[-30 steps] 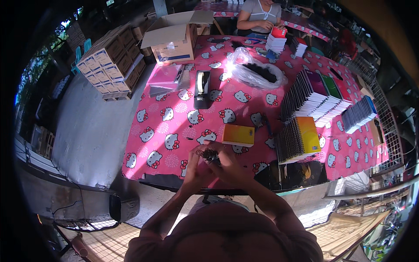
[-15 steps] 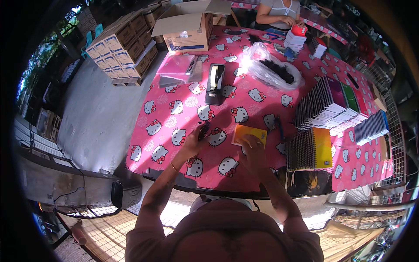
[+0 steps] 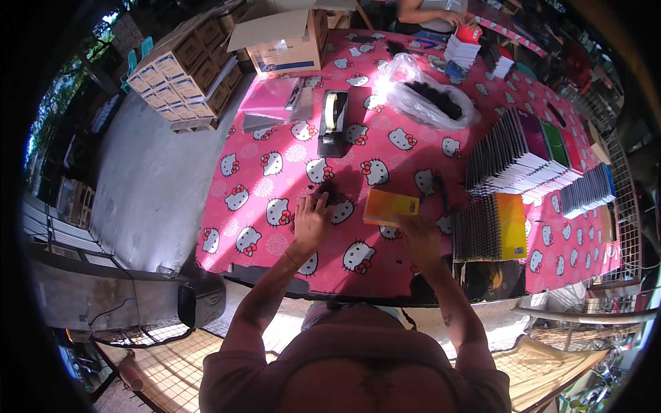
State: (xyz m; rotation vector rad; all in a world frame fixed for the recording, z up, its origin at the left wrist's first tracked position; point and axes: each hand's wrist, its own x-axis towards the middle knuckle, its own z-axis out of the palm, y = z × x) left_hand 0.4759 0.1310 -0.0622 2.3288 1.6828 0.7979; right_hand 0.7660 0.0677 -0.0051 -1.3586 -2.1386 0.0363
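A small orange-and-yellow notebook lies on the pink patterned tablecloth in front of me. My right hand is at its lower right corner, fingers closed on the near edge. To the left, my left hand rests on the cloth with its fingers apart and holds nothing. Just beyond its fingertips sits a small dark clump, perhaps black binding coils; shadow hides its detail. A dark, thin tool lies right of the notebook, its kind unclear.
Spiral notebooks are stacked on the right: yellow, purple and green, blue. Farther off are a tape dispenser, pink plastic sheets, a plastic bag of black material and an open carton. Another person handles red-topped notebooks.
My left hand has let go of the dark clump and spread flat on the cloth. My right hand has slid off the notebook's cover toward its near right corner.
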